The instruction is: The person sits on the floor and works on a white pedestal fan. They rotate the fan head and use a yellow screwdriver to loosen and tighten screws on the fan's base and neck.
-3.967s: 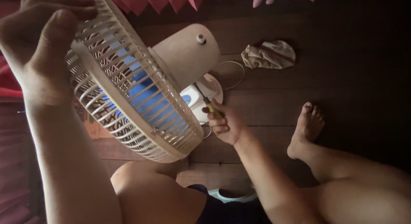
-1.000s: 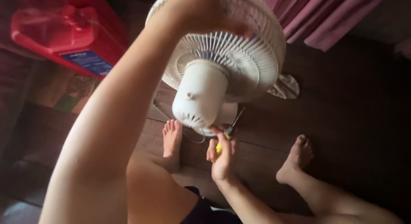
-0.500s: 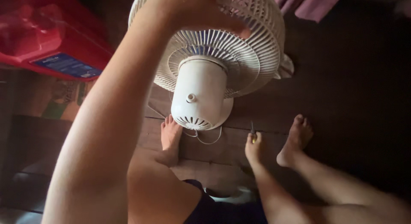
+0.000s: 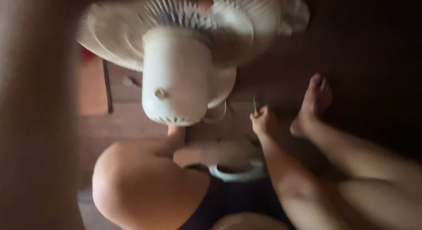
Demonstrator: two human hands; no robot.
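Head view, blurred: a cream fan (image 4: 176, 76) fills the upper middle, its motor housing facing the camera and its wire cage behind, raised above a bent knee (image 4: 140, 186). It looks light but bulky; the cage seems thin and easily bent, so the stiff housing or neck is the safer hold. Left arm (image 4: 39, 124) rises along the left edge, its hand out of view. Right hand (image 4: 263, 123) sits low near the floor (image 4: 373, 58), fingers closed around a thin screwdriver (image 4: 255, 108), beside a foot (image 4: 314, 102).
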